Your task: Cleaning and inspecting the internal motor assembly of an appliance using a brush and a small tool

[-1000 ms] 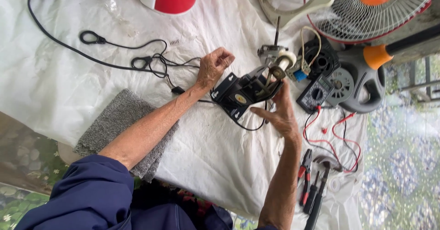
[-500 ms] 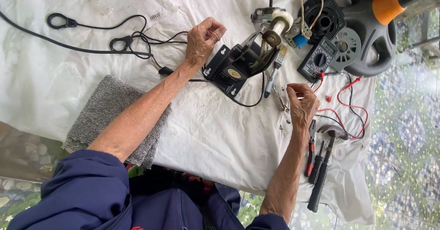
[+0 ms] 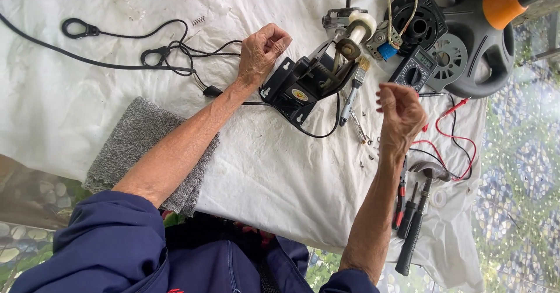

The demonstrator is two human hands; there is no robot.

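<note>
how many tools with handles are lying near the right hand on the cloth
3 clear: a brush left of the right hand, pliers and a hammer along the forearm. More may hide among them.

The person wears a dark navy-blue top with sleeves (image 3: 111,234) pushed up past the elbows; both forearms and both hands are bare.

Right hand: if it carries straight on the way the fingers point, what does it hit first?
The right hand has curled fingers aimed up-left. Straight on, it likely meets the small brush lying beside the black motor assembly. The hand may be raised above the cloth, so depth is uncertain.
</note>
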